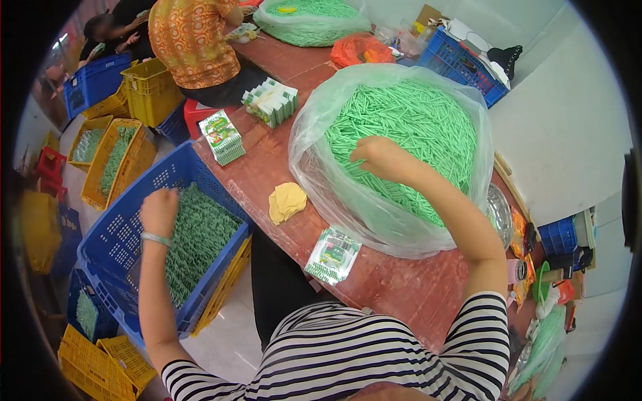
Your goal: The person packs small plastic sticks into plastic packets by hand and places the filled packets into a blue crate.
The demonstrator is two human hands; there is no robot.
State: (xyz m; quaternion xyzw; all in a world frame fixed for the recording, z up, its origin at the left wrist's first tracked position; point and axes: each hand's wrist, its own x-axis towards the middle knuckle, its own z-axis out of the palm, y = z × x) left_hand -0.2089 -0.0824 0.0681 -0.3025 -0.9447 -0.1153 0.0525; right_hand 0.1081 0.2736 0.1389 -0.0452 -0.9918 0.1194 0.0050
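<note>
My right hand (382,158) is over a big clear plastic bag (311,164) full of thin light-green sticks (408,117). Its fingers are curled together, and what they hold, if anything, is hidden. On the other side, my left hand (159,212) is closed above a blue crate (124,234). Inside that crate lie rows of filled green packets (200,240); I cannot make out anything in the left fingers. A stack of flat green-and-white packets (334,255) lies on the table near my body. Beside the bag sits a crumpled yellow cloth (287,202).
More packet stacks (224,137) and bundles (271,101) stand on the red table (261,157). A person in an orange patterned shirt (190,43) sits beyond. Yellow crates (137,160) line the left floor. A blue basket (461,67) is at the back right.
</note>
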